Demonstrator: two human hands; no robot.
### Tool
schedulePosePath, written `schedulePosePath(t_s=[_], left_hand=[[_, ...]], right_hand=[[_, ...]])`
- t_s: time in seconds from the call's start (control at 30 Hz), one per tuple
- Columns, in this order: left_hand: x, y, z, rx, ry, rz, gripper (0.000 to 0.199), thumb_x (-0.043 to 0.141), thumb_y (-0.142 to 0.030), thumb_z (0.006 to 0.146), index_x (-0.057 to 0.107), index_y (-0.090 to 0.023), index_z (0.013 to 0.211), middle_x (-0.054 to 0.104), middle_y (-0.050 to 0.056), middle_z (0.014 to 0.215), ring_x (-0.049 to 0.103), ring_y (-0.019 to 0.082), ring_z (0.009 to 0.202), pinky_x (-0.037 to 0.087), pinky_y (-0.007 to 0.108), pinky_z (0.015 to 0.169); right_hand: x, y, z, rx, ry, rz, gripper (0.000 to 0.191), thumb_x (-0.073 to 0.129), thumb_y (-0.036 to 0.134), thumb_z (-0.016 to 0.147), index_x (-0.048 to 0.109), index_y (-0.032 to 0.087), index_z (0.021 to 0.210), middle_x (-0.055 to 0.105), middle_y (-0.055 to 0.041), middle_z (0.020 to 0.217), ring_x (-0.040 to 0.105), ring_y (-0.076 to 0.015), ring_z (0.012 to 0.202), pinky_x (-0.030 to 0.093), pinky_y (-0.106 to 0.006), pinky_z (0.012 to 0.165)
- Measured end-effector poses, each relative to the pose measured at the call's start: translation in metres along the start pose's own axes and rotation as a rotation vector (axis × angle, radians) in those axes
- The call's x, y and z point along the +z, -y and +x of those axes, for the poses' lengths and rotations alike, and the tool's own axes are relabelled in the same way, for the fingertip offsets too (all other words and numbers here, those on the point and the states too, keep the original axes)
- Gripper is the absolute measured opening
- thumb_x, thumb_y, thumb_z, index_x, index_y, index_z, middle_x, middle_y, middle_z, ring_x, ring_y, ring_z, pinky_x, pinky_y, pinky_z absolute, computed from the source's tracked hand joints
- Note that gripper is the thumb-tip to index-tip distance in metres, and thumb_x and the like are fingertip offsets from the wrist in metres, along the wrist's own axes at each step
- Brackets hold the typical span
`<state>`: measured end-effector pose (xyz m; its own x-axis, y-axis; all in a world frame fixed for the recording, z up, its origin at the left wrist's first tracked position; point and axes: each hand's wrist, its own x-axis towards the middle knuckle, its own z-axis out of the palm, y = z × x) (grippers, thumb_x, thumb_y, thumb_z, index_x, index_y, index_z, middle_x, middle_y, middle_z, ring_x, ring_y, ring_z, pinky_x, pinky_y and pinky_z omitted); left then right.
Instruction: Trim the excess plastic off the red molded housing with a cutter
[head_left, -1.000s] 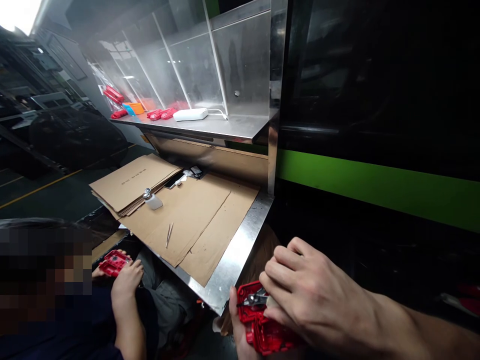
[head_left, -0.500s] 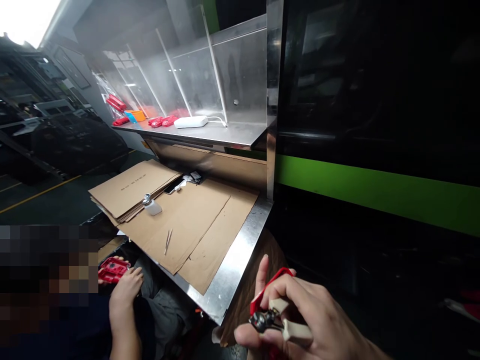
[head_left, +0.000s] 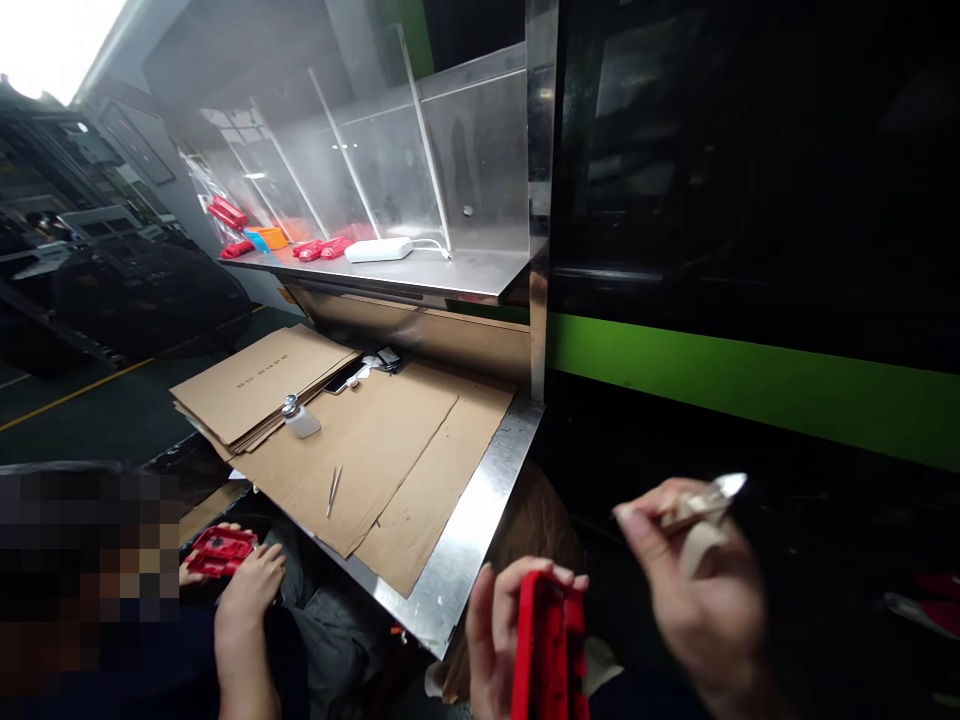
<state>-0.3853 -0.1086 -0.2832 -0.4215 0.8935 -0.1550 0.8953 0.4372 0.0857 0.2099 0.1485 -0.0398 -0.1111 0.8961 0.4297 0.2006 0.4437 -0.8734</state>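
Note:
At the bottom middle, my left hand (head_left: 489,645) holds a red plastic part (head_left: 550,645). The part stands on end, its recessed, ribbed inner side showing, and its lower end is cut off by the picture's edge. To the right and higher up, my right hand (head_left: 716,605) is closed around pliers (head_left: 701,540) with beige handles. A bright metal end of the pliers points up and right, apart from the red part. Motion blurs this hand somewhat.
Left of me a seated person (head_left: 247,600) holds a red plastic shell (head_left: 221,552). Tweezers (head_left: 334,490) and a pump bottle (head_left: 301,418) are on the cardboard-covered metal table (head_left: 487,500), beside stacked cardboard (head_left: 262,385). Red parts (head_left: 322,249) and a white power strip (head_left: 379,250) occupy the shelf above.
My right hand has drawn the pliers away from the red part, right and upward, and turned them. The red part in my left hand has turned upright and shows its inner side.

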Motion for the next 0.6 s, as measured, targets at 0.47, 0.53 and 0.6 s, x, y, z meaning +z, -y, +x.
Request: schedulePosePath(t_s=[0.47,0.53,0.6], left_hand=[[0.025,0.008,-0.006,0.077,-0.187,0.01,0.082,-0.012,-0.092,0.069,0.032,-0.026,0.049,0.037,0.002,0.05,0.057,0.027,0.076,0.042,0.055,0.09],[0.021,0.0,-0.008,0.064,-0.198,-0.037,0.082,-0.015,-0.089,0.071,0.033,-0.026,0.048,0.038,0.004,0.051,0.058,0.03,0.078,0.036,0.063,0.094],[0.015,-0.011,-0.006,0.079,-0.185,-0.108,0.084,-0.009,-0.085,0.078,0.042,-0.024,0.051,0.044,0.007,0.059,0.058,0.033,0.09,0.026,0.07,0.102]], right_hand=[[-0.022,-0.012,0.041,0.049,0.76,-0.346,0.033,0.041,0.051,0.101,0.057,0.022,0.103,0.06,-0.0033,0.098,0.057,-0.0189,0.082,0.044,-0.035,0.072],[-0.017,0.016,0.032,-0.075,0.874,-0.305,0.023,0.047,0.041,0.1,0.058,0.021,0.107,0.058,-0.0035,0.102,0.054,-0.0196,0.089,0.043,-0.037,0.081],[-0.011,0.031,0.028,-0.18,0.937,-0.333,0.018,0.052,0.037,0.098,0.059,0.021,0.105,0.057,-0.0032,0.102,0.051,-0.0208,0.093,0.043,-0.04,0.086]])
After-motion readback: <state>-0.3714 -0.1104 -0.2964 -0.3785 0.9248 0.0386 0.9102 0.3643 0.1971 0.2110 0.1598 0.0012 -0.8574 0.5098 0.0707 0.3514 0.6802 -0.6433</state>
